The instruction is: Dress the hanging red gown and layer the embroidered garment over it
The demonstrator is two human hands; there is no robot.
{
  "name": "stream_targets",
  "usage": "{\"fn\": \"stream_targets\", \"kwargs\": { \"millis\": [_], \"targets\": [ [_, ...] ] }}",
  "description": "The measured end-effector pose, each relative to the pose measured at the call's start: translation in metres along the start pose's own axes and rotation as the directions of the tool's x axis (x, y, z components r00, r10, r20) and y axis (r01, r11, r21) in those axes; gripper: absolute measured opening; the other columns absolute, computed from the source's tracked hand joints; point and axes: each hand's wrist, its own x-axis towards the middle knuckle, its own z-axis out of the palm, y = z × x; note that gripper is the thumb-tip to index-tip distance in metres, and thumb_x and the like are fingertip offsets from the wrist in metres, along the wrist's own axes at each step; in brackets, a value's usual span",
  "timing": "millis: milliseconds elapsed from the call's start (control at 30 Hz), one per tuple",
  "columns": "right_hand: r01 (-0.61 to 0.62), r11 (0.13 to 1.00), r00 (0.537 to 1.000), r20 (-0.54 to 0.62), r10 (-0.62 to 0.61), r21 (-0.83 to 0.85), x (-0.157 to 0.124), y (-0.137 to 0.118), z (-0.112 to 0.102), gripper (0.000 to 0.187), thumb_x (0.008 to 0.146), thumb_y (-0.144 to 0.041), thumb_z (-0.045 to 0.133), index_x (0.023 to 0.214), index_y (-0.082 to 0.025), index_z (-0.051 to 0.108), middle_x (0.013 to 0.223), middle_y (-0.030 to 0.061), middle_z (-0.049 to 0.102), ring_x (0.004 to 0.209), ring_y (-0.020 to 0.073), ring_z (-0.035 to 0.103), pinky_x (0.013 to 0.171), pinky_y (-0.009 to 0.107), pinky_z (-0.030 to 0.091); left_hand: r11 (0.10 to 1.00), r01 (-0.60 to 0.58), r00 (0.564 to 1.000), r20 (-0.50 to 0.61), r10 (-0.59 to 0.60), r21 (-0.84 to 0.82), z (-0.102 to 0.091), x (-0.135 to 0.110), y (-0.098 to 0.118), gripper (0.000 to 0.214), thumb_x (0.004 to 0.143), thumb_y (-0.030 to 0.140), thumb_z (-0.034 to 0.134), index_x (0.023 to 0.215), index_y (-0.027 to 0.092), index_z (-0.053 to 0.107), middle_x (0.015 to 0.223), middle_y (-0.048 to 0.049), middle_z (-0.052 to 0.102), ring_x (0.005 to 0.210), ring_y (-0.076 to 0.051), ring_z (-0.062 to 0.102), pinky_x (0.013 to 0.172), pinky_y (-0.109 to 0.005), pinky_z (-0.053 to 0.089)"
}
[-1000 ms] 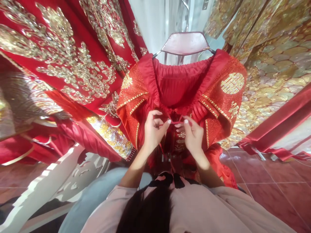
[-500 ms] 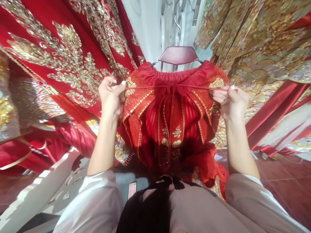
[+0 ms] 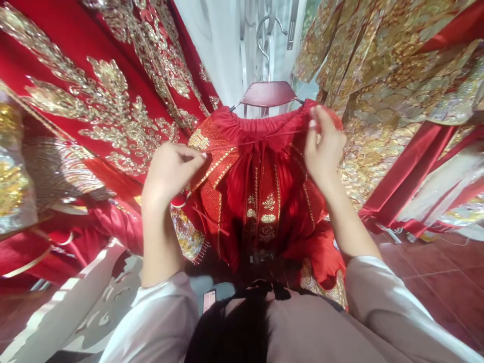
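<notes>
A red skirt-like garment (image 3: 264, 176) with a gathered waistband and gold embroidery hangs from a dark red hanger (image 3: 269, 94) with a metal hook. A thin red cord (image 3: 242, 144) runs across its front, just below the gathered band. My left hand (image 3: 170, 171) pinches the cord's left end between thumb and fingers, in front of the garment's left side. On the other side my right hand (image 3: 324, 146) is raised at the garment's top right, its fingers bent round the cord's right end. The fingertips there are partly blurred.
Red cloth with gold sequins (image 3: 124, 96) hangs at the left, gold patterned garments (image 3: 393, 85) at the right. A white carved panel (image 3: 75, 302) stands at lower left. Near my lap lies a phone (image 3: 209, 301). Red floor tiles (image 3: 434, 272) show at lower right.
My right hand has moved inward and up towards the garment's top right edge, and has turned. My left hand has come slightly inward and lower. The cord now slants upward to the right.
</notes>
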Motion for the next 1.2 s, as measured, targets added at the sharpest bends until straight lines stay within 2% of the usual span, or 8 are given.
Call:
{"fn": "stream_targets", "kwargs": {
  "millis": [100, 267, 433, 533, 667, 800, 967, 1200],
  "targets": [
    [-0.01, 0.94, 0.993, 0.105, 0.049, -0.34, -0.011, 0.011, 0.007, 0.011, 0.081, -0.017, 0.053, 0.088, -0.016, 0.061, 0.076, 0.0087, 0.06, 0.099, 0.0245, 0.06, 0.082, 0.038, 0.048, 0.964, -0.016, 0.988, -0.146, 0.057, 0.267, 0.023, 0.002, 0.013, 0.006, 0.071, 0.011, 0.066, 0.071, 0.017, 0.067, 0.066, -0.0007, 0.046, 0.068, -0.017, 0.049, 0.074, -0.034, 0.04],
    [0.016, 0.956, 0.959, 0.274, 0.068, -0.293, -0.012, 0.02, 0.015, 0.011, 0.074, -0.014, 0.057, 0.084, -0.016, 0.058, 0.062, 0.0016, 0.052, 0.075, 0.0167, 0.059, 0.07, 0.031, 0.047, 0.986, -0.118, 0.905, -0.422, 0.057, -0.118, 0.073, 0.02, 0.016, 0.011, 0.071, 0.014, 0.071, 0.069, 0.019, 0.062, 0.071, -0.0004, 0.046, 0.083, -0.019, 0.053, 0.07, -0.027, 0.042],
    [-0.331, 0.943, 0.741, 0.609, 0.284, -0.038, 0.0, 0.001, 0.019, 0.014, 0.069, -0.023, 0.067, 0.064, -0.014, 0.057, 0.043, -0.0051, 0.044, 0.039, 0.0045, 0.037, 0.04, 0.019, 0.026, 0.848, -0.029, 0.999, -0.047, 0.005, -0.529, 0.1, 0.025, 0.017, 0.027, 0.076, 0.031, 0.07, 0.057, 0.017, 0.06, 0.054, 0.0023, 0.045, 0.056, -0.011, 0.048, 0.051, -0.022, 0.034],
    [-0.496, 0.857, 0.638, 0.727, 0.254, 0.137, 0.003, -0.004, 0.023, 0.022, 0.071, -0.035, 0.067, 0.068, -0.013, 0.063, 0.039, -0.0078, 0.039, 0.034, 0.0023, 0.027, 0.036, 0.018, 0.016, 0.8, 0.131, 0.977, 0.215, -0.002, -0.585, 0.104, 0.021, 0.023, 0.038, 0.076, 0.039, 0.07, 0.05, 0.015, 0.059, 0.045, 0.0034, 0.04, 0.043, -0.006, 0.037, 0.043, -0.021, 0.025],
    [-0.402, 0.88, 0.772, 0.61, 0.178, 0.252, -0.003, -0.002, 0.032, 0.024, 0.078, -0.036, 0.061, 0.083, -0.014, 0.07, 0.042, -0.0075, 0.043, 0.035, 0.0027, 0.028, 0.036, 0.017, 0.02, 0.836, 0.154, 0.938, 0.343, 0.043, -0.526, 0.103, 0.019, 0.027, 0.037, 0.072, 0.038, 0.073, 0.048, 0.013, 0.06, 0.042, 0.0031, 0.043, 0.041, -0.005, 0.032, 0.043, -0.021, 0.021],
    [-0.102, 0.989, 0.86, 0.509, 0.035, 0.104, -0.011, -0.003, 0.036, 0.023, 0.083, -0.031, 0.057, 0.091, -0.016, 0.073, 0.057, -0.0019, 0.061, 0.053, 0.0092, 0.055, 0.053, 0.02, 0.043, 0.886, 0.064, 0.919, 0.374, 0.128, -0.459, 0.1, 0.022, 0.027, 0.032, 0.069, 0.033, 0.074, 0.05, 0.012, 0.06, 0.045, 0.0032, 0.044, 0.044, -0.005, 0.033, 0.046, -0.023, 0.022],
    [0.188, 0.982, 0.825, 0.539, -0.168, 0.018, -0.011, 0.012, 0.03, 0.028, 0.086, -0.029, 0.051, 0.1, -0.018, 0.073, 0.091, 0.0042, 0.072, 0.085, 0.0173, 0.068, 0.076, 0.028, 0.051, 0.917, -0.059, 0.863, 0.442, 0.246, -0.395, 0.1, 0.022, 0.026, 0.022, 0.073, 0.018, 0.065, 0.053, 0.013, 0.058, 0.049, 0.0041, 0.042, 0.05, -0.007, 0.035, 0.052, -0.023, 0.027],
    [0.366, 0.93, 0.791, 0.536, -0.295, -0.029, -0.004, 0.018, 0.031, 0.028, 0.087, -0.026, 0.047, 0.092, -0.018, 0.073, 0.085, 0.0025, 0.072, 0.077, 0.0162, 0.067, 0.068, 0.025, 0.048, 0.952, -0.236, 0.951, 0.154, 0.267, -0.196, 0.115, 0.01, 0.027, 0.024, 0.068, 0.007, 0.058, 0.051, 0.016, 0.044, 0.057, 0.0028, 0.042, 0.055, -0.008, 0.038, 0.055, -0.025, 0.034]
  ]
}}
